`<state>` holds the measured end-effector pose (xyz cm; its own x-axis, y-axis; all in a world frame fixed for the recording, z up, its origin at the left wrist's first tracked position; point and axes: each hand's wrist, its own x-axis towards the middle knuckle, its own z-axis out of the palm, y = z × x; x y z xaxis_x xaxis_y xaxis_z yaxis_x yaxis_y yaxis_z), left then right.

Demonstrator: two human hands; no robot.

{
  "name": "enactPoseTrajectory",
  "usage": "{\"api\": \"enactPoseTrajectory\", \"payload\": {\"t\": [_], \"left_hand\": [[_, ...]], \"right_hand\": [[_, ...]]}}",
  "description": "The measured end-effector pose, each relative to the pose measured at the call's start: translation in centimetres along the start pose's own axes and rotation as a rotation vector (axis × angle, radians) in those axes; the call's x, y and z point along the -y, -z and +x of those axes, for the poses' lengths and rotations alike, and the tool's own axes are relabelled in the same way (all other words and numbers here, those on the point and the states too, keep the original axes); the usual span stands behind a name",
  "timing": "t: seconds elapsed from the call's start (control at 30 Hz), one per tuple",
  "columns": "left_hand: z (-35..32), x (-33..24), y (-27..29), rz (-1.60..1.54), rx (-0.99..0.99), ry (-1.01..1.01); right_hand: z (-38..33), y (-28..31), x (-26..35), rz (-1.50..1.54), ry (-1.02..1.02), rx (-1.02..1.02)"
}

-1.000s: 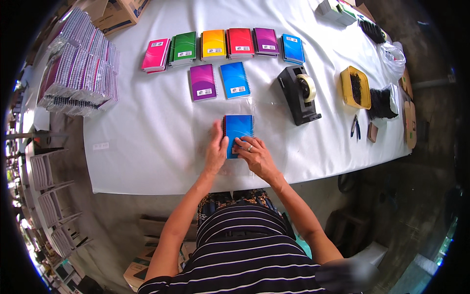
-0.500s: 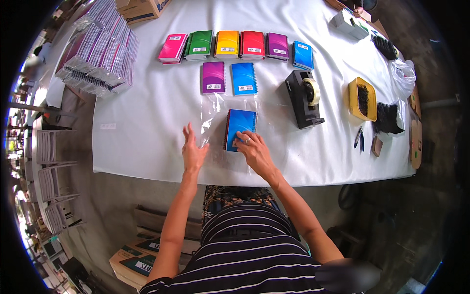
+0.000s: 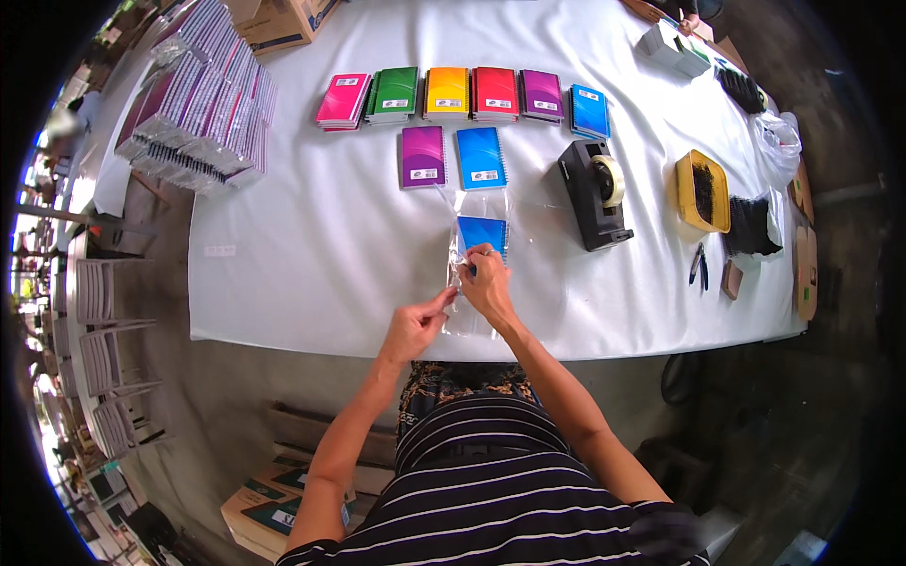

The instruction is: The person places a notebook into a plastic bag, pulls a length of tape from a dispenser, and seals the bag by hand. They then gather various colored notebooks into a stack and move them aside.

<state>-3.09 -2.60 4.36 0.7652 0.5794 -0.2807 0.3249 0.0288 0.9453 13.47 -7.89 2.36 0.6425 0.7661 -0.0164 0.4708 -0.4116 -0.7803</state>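
A blue spiral notebook (image 3: 483, 230) lies on a sheet of clear plastic film (image 3: 469, 325) at the front middle of the table. The film's left side is drawn up along the notebook's left edge. My right hand (image 3: 489, 283) is closed over the lower part of the notebook, its fingertips pinching the film there. Low on the left, my left hand (image 3: 420, 325) has thumb and index finger together at the film's edge. My right hand hides the notebook's lower half. Just beyond lie a purple notebook (image 3: 423, 154) and another blue notebook (image 3: 481, 154).
Behind stands a row of notebook stacks, pink (image 3: 343, 99) to blue (image 3: 590, 108). On the right are a black tape dispenser (image 3: 590, 203), a yellow tub (image 3: 687, 193), pliers (image 3: 698, 266) and black spiral bindings (image 3: 752, 226). Wrapped notebook piles (image 3: 189, 123) fill the far left.
My left hand has gone from spread in the air to pinching the film, moving right and nearer. The film's left side now folds up against the notebook. My right hand's fingers have drawn together.
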Motion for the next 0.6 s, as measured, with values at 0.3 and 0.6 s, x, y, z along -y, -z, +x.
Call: {"api": "enactPoseTrajectory", "payload": {"t": [0.3, 0.6], "left_hand": [[8.3, -1.1, -0.8, 0.269, -0.092, 0.019], [10.4, 0.2, 4.2, 0.452, -0.368, -0.236]], "right_hand": [[0.1, -1.0, -0.2, -0.043, -0.106, -0.078], [0.6, 2.2, 1.0, 0.233, -0.157, 0.079]]}}
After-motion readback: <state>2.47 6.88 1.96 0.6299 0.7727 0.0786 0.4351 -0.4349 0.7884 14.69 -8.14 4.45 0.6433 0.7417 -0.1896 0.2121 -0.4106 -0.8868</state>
